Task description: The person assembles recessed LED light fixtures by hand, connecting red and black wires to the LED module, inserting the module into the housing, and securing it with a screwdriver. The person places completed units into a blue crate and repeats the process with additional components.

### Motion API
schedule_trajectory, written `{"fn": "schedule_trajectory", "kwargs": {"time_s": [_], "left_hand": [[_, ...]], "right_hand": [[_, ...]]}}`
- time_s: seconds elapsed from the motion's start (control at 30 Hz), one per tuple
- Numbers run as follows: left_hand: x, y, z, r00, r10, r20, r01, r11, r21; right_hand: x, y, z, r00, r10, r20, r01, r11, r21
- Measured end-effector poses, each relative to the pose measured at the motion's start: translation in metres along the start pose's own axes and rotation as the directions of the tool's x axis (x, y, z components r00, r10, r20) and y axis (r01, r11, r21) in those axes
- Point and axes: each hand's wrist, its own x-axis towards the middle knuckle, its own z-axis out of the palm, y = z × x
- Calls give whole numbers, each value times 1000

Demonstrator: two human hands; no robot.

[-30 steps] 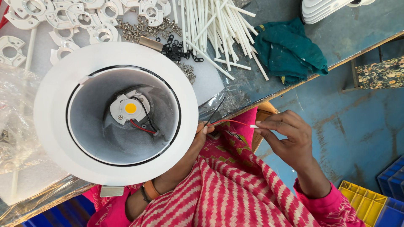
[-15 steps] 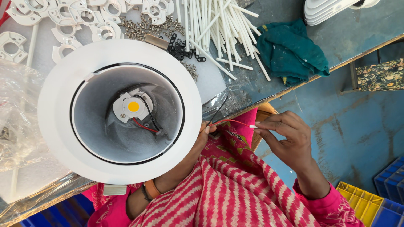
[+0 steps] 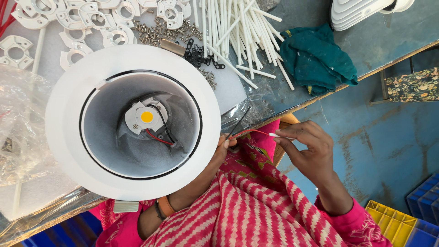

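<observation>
A large round white downlight housing [image 3: 132,122] fills the left centre, its grey inside facing me with a yellow light chip [image 3: 147,117] on a white holder and red and black wires. My left hand [image 3: 223,147] holds the housing from underneath at its right rim; only fingertips show. My right hand [image 3: 307,148] pinches the white-tipped end of a thin red wire [image 3: 254,132] that runs from the housing, beside a black wire [image 3: 238,122].
On the workbench [image 3: 388,32] lie white ring brackets [image 3: 87,20], small screws [image 3: 160,31], a bundle of white tubes [image 3: 238,27], a green cloth [image 3: 320,57], stacked white covers [image 3: 361,11] and clear plastic bags [image 3: 20,123]. Yellow [image 3: 393,224] and blue crates [image 3: 425,201] stand lower right.
The housing has drifted slightly right and up in view. My right hand still pinches the red wire end in much the same place.
</observation>
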Motion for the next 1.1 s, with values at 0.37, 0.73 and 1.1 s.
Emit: {"fn": "schedule_trajectory", "kwargs": {"time_s": [0.37, 0.73, 1.1], "left_hand": [[-7, -24, 6, 1000, 30, 8, -28, 990, -138], [-4, -22, -1, 983, -65, 171, 74, 996, -47], [-12, -36, -6, 925, 239, 297, -226, 971, -78]], "right_hand": [[-6, 4, 10, 997, 78, 29, -81, 990, 112], [17, 18, 22, 1000, -9, 14, 4, 946, 324], [41, 32, 15, 985, -159, 64, 128, 929, 346]]}}
